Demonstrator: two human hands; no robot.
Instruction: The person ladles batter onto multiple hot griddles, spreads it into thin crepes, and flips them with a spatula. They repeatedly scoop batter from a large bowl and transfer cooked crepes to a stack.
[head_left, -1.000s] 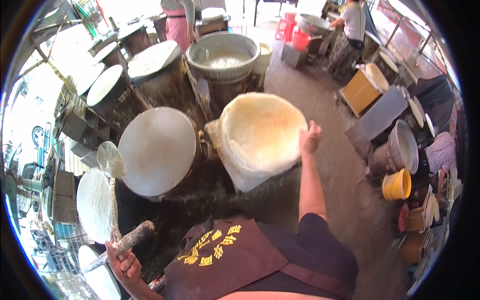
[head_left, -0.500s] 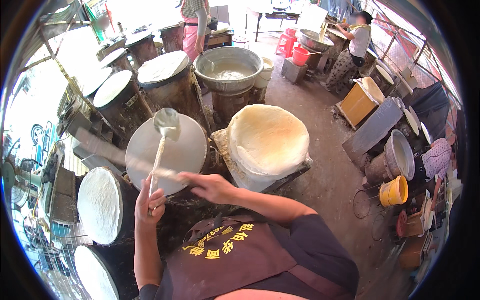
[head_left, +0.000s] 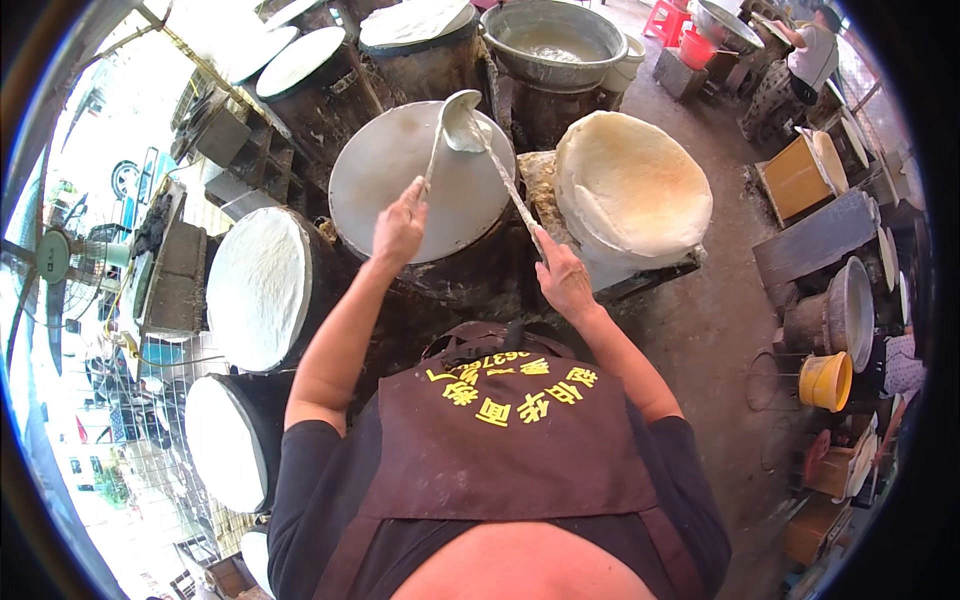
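My left hand grips a thin handle, my right hand a pale stick; both meet at a ladle bowl ahead, between hands, above a round drum top. Can't tell which one it's fixed to.

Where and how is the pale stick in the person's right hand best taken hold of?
The pale stick is probably best gripped near its lower end, coming from the person's right side, as the right hand does: the shaft is slim and slants toward that side, while its far end reaches up to the ladle's wide bowl.
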